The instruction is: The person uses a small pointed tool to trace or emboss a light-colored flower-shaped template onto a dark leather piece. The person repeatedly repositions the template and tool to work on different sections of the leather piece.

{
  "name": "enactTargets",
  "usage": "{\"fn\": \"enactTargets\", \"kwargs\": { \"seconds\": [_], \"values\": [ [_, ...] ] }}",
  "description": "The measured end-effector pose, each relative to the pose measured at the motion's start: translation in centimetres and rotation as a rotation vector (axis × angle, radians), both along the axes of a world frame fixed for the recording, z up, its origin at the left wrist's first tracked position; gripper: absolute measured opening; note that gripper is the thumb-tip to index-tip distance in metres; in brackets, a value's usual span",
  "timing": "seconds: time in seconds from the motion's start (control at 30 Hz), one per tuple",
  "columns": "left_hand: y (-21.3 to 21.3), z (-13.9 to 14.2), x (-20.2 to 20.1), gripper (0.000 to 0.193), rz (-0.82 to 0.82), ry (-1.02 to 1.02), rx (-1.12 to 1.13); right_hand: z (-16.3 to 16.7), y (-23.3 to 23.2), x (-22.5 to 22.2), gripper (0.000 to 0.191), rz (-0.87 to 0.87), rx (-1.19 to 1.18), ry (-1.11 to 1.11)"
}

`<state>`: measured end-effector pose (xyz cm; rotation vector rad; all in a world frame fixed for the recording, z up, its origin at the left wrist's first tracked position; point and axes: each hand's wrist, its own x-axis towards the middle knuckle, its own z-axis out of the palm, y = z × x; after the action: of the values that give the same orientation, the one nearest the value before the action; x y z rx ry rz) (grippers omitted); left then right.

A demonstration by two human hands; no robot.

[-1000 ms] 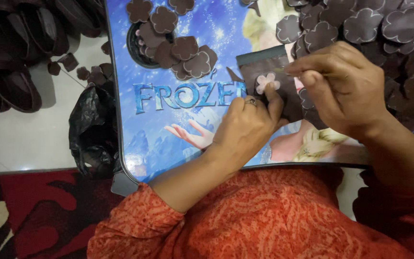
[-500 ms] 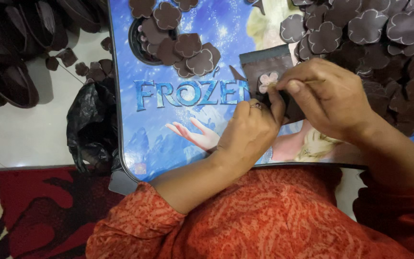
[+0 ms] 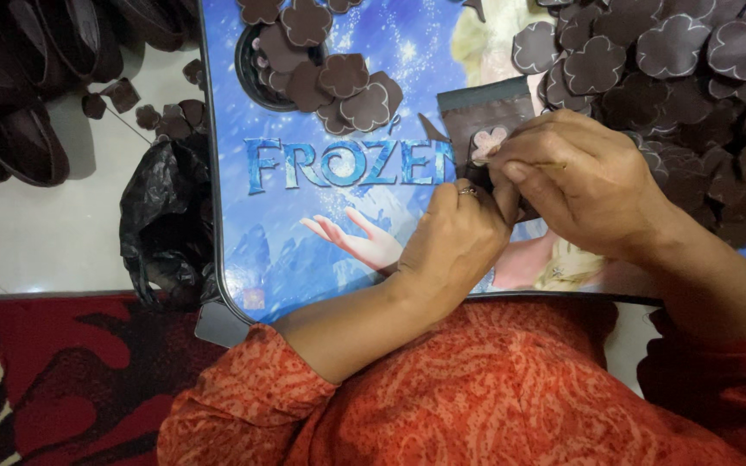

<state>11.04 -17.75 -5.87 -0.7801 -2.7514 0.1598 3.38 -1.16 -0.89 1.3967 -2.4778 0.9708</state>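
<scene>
A dark brown sheet with a pale flower-shaped hole lies on a blue picture-printed table. My left hand, a ring on one finger, pinches the sheet's near edge. My right hand closes over the same edge from the right, fingertips at the cut-out. Both hands meet there and hide the lower part of the sheet.
Several brown flower-shaped pieces pile at the table's right. More flower pieces lie over a dark round dish at the upper left. A black plastic bag and dark footwear parts sit on the white floor at left.
Both hands have shifted slightly on the sheet's edge, fingers pressing closer around the flower cut-out. The sheet stays in place.
</scene>
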Motion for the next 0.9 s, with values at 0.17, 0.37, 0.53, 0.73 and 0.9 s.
{"fn": "enactTargets", "kwargs": {
  "seconds": [0.17, 0.37, 0.53, 0.73, 0.9],
  "values": [
    [0.06, -0.14, -0.04, 0.014, -0.004, 0.019, 0.001, 0.37, -0.15, -0.1, 0.015, 0.04, 0.032, 0.045],
    [0.27, -0.39, -0.08, 0.016, -0.008, 0.013, 0.025, 0.46, 0.22, -0.22, 0.014, 0.049, 0.059, 0.079],
    [0.24, -0.3, 0.01, 0.019, -0.007, 0.01, 0.019, 0.06, 0.31, -0.28, 0.012, 0.034, 0.036, 0.03],
    [0.22, 0.21, -0.15, 0.018, 0.007, 0.004, 0.013, -0.15, 0.34, -0.25, 0.012, 0.018, 0.024, 0.003],
    [0.2, 0.5, -0.11, 0.026, 0.01, -0.005, 0.034, -0.45, 0.45, -0.37, 0.011, 0.024, 0.003, 0.026]
  ]
}}
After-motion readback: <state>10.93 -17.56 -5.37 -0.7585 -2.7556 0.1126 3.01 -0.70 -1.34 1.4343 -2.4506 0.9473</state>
